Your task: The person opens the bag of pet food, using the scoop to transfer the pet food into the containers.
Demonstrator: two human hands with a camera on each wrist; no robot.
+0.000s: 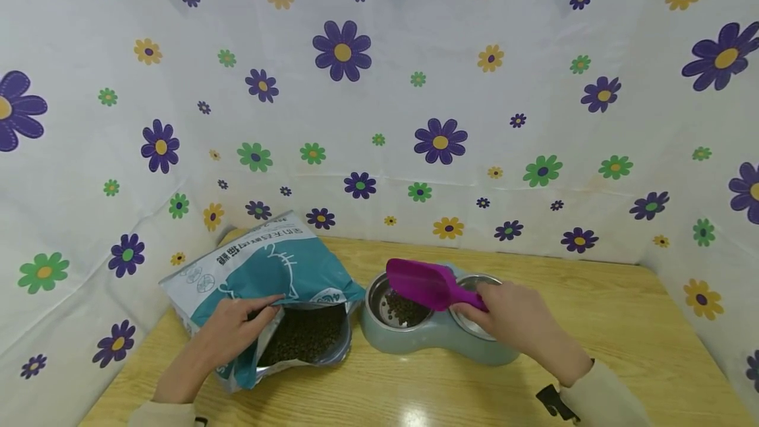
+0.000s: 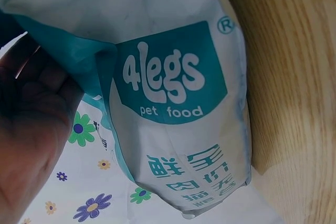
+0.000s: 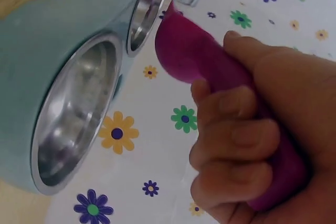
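A magenta scoop [image 1: 420, 284] is gripped by its handle in my right hand [image 1: 514, 316], fingers curled round it in the right wrist view. The scoop's head is tilted above the left steel bowl [image 1: 375, 295] of a pale blue-green double feeder, where some brown kibble [image 1: 406, 309] lies. To the left, a teal and white pet food bag [image 1: 308, 259] lies on its side, its mouth towards me. My left hand [image 1: 228, 331] holds the upper edge of that mouth, thumb and fingers at the rim. Brown kibble [image 1: 308, 333] shows inside the bag.
The feeder's right steel bowl [image 3: 79, 111] shows its shiny inside, partly hidden by my right hand in the head view. Everything stands on a wood-grain table [image 1: 617, 321]. A white flowered cloth [image 1: 379, 104] hangs behind and at both sides.
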